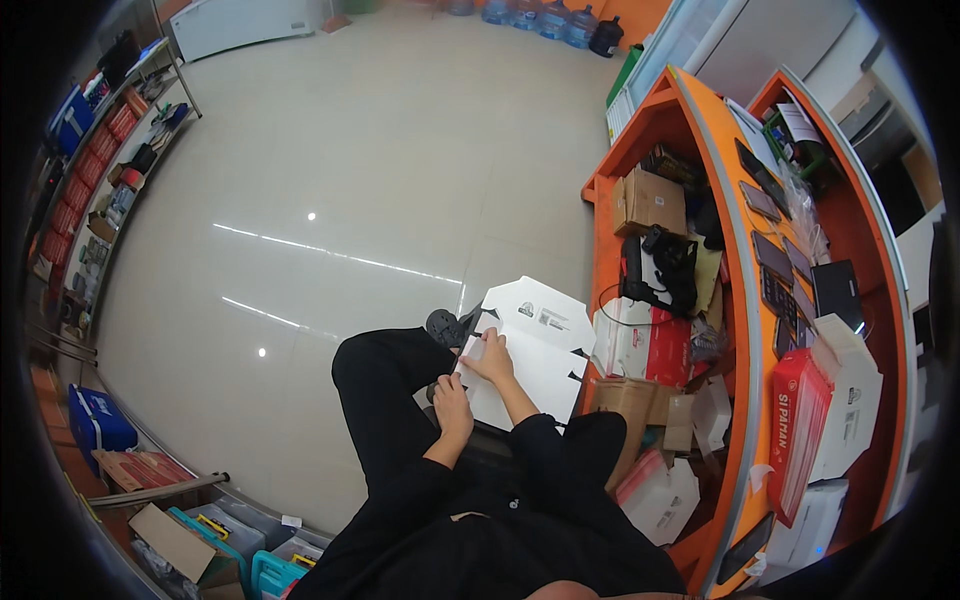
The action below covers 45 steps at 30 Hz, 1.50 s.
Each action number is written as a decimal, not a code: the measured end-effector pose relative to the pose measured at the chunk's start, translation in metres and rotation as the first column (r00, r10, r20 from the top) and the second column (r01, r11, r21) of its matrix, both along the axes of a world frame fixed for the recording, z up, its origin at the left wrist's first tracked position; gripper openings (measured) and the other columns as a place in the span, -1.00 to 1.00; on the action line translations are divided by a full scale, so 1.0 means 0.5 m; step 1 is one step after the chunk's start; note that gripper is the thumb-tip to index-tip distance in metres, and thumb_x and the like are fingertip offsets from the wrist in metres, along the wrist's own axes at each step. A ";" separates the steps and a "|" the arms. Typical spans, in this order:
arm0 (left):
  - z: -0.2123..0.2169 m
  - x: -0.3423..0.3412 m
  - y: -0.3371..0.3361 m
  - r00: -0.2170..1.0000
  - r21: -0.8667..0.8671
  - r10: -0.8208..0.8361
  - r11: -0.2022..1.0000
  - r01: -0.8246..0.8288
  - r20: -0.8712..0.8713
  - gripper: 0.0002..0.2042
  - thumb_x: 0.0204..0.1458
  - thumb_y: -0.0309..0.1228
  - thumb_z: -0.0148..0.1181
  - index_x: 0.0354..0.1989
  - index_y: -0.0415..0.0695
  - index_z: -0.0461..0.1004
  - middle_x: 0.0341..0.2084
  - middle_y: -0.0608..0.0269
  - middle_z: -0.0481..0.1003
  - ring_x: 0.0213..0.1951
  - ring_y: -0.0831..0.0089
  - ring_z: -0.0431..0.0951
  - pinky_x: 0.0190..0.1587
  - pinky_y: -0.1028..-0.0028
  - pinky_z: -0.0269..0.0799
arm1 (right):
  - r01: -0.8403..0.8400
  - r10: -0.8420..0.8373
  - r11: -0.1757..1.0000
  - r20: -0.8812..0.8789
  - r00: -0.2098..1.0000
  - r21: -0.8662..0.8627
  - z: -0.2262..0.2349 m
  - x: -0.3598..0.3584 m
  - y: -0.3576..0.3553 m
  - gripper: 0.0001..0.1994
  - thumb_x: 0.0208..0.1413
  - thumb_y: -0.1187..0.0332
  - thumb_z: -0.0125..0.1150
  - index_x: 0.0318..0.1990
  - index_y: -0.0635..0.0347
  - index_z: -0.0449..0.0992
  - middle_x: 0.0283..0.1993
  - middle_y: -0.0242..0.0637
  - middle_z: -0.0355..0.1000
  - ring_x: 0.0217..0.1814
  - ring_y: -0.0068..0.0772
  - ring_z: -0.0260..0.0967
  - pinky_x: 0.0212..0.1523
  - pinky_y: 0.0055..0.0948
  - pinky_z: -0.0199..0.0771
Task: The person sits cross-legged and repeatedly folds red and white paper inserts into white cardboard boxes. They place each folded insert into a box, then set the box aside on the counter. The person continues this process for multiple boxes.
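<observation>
An unfolded white cardboard box (540, 368) lies across my lap, its wide far panel bearing small dark print. Small dark gaps show at the creases on its right side. My left hand (453, 408) is at the box's left edge, fingers bent around the cardboard there. Just beyond it, my right hand (489, 358) pinches a narrow side flap along the same edge. Both hands are closed on the box, and my fingertips are partly hidden. The box's near edge lies by my right sleeve.
To the right stands an orange shelf counter (597, 240) with cartons inside and phones on top. A red-and-white package (797, 425) sits on the counter. Loaded shelves (110, 205) line the left side; blue water jugs (552, 20) stand far off. An open carton (175, 535) is at lower left.
</observation>
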<state>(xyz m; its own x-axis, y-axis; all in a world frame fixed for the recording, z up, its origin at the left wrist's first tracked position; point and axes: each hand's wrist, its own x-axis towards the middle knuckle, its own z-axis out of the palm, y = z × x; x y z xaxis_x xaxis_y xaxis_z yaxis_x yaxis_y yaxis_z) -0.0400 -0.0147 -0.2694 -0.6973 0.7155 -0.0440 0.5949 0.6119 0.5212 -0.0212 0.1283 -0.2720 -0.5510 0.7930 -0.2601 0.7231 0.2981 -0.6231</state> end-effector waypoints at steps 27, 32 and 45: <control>0.212 0.045 0.006 0.662 0.530 -0.726 0.642 0.554 0.186 -0.50 0.16 -0.47 -0.10 0.30 -0.11 0.03 0.15 -0.01 0.22 0.10 0.06 0.32 0.07 0.31 0.30 | -0.172 -0.817 0.446 -0.478 0.323 -0.878 0.146 0.260 0.054 -0.65 0.12 0.24 0.19 0.01 0.19 0.37 -0.13 -0.34 0.39 -0.08 -0.50 0.34 -0.08 -0.51 0.42; 0.251 0.062 0.016 0.640 0.590 -0.755 0.585 0.557 0.144 -0.51 0.16 -0.49 -0.12 0.29 -0.18 0.04 0.16 -0.06 0.20 0.10 0.04 0.32 0.11 0.32 0.27 | -0.249 -0.804 0.440 -0.502 0.318 -0.863 0.195 0.282 0.040 -0.63 0.12 0.21 0.19 0.02 0.17 0.36 -0.14 -0.35 0.38 -0.11 -0.51 0.35 -0.10 -0.51 0.42; 0.201 0.058 0.003 0.726 0.643 -0.593 0.715 0.276 0.348 -0.43 0.15 -0.44 -0.11 0.31 -0.32 -0.13 0.24 -0.19 0.00 0.25 -0.02 0.07 0.27 0.25 0.01 | -0.248 -0.804 0.388 -0.458 0.381 -0.888 0.146 0.228 0.048 -0.68 0.08 0.27 0.23 -0.04 0.13 0.40 -0.13 -0.32 0.39 -0.05 -0.45 0.35 -0.01 -0.45 0.39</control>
<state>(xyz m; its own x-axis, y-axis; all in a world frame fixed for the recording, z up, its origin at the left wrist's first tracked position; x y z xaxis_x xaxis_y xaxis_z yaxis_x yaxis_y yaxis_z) -0.0109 -0.0130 -0.1687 -0.2807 0.9414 0.1870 0.2723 -0.1087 0.9561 0.0930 0.1522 -0.1992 -0.6380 0.6330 -0.4384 -0.3537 -0.7466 -0.5634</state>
